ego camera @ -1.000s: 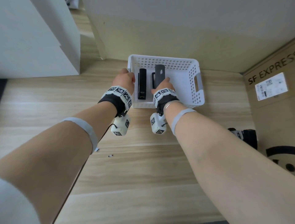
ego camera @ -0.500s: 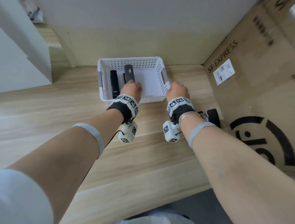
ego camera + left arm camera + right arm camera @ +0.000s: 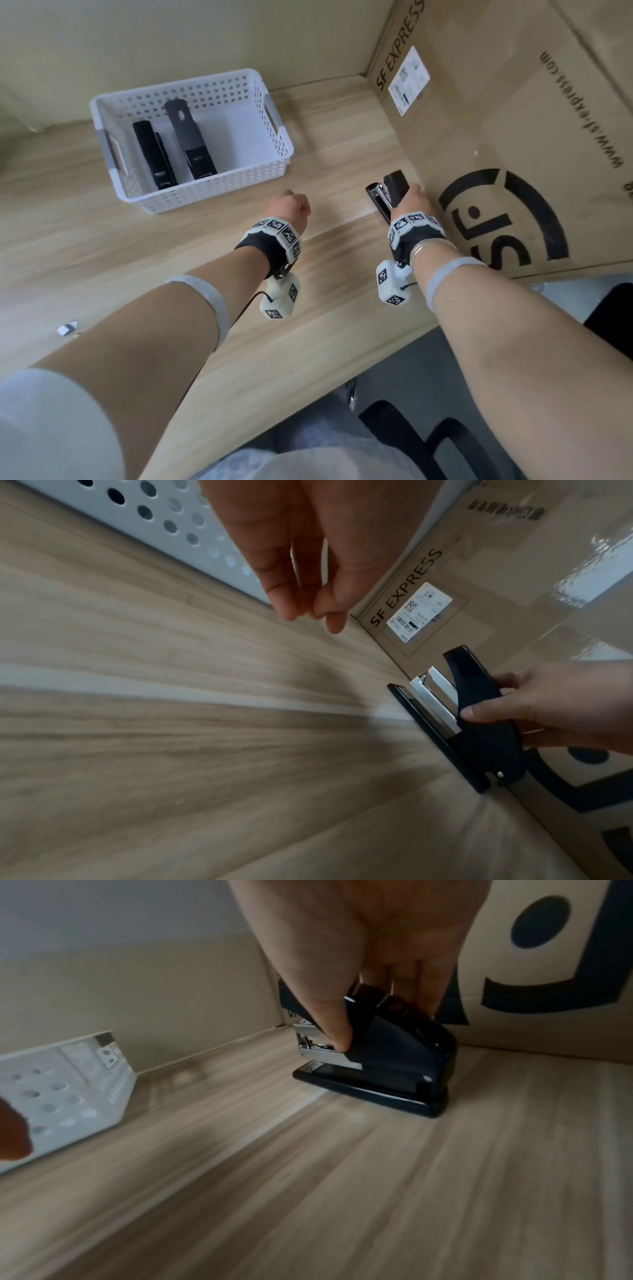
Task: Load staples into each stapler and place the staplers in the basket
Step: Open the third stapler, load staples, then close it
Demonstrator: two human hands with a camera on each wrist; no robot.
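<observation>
A white perforated basket (image 3: 219, 192) stands at the back left of the wooden table and holds two black staplers (image 3: 156, 157) (image 3: 190, 140) side by side. A third black stapler (image 3: 388, 197) (image 3: 469, 723) (image 3: 387, 1066) stands on the table beside the cardboard box, its top raised a little off the metal staple channel. My right hand (image 3: 411, 202) (image 3: 369, 961) grips its black top cover, thumb on one side and fingers on the other. My left hand (image 3: 289, 210) (image 3: 304, 561) hangs over the table in front of the basket, fingers loosely curled, holding nothing.
A large SF EXPRESS cardboard box (image 3: 513, 137) stands along the right side, right behind the third stapler. A small white scrap (image 3: 66, 329) lies near the table's left front. The table's front edge and a black chair (image 3: 428, 442) are below.
Both hands have left the basket. My right hand has moved right to the stapler by the box and taken hold of it. My left hand has drawn back towards me. The view swung right.
</observation>
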